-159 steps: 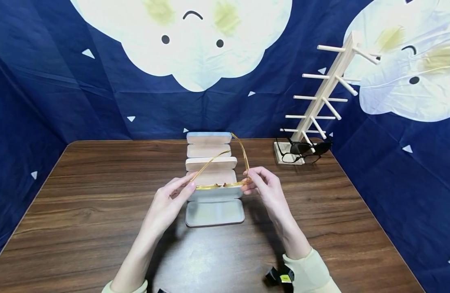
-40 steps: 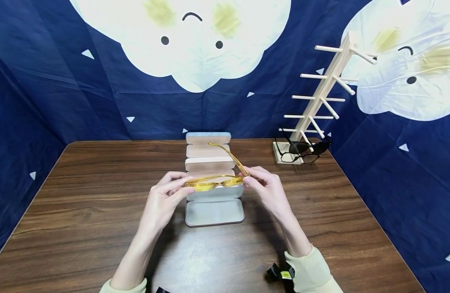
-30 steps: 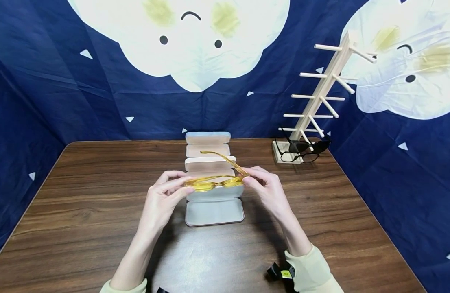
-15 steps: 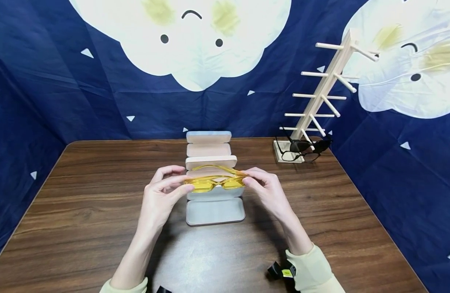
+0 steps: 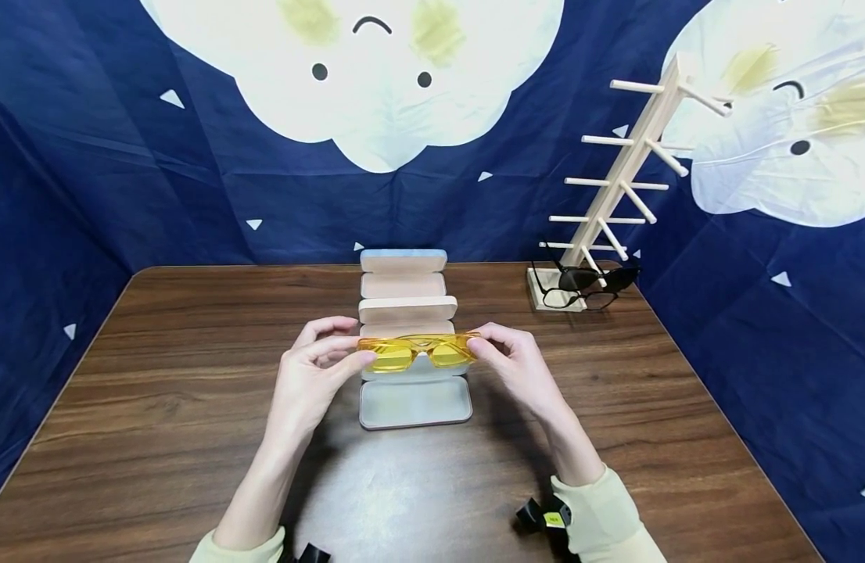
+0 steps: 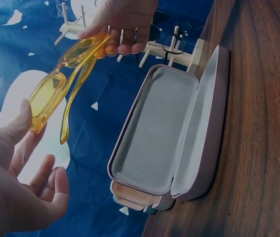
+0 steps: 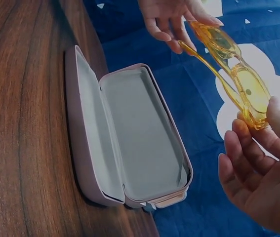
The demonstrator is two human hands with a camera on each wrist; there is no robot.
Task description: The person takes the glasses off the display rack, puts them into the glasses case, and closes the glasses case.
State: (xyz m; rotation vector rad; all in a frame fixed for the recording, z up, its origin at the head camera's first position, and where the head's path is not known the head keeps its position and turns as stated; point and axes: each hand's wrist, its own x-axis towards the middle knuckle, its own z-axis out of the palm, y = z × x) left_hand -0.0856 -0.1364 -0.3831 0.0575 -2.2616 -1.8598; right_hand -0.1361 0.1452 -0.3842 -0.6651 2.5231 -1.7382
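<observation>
Head view: your left hand (image 5: 307, 379) and right hand (image 5: 515, 366) pinch opposite ends of the yellow glasses (image 5: 394, 358) above the open cases (image 5: 414, 404). Left wrist view: the glasses hang apart from the nearest case (image 6: 150, 127). Right wrist view: your thumb and fingers (image 7: 251, 150) grip one end.

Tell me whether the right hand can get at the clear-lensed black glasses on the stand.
Probably not yet: the right hand pinches one end of the yellow glasses. Otherwise, nothing seems to stand between it and the clear-lensed black glasses on the stand.
</observation>
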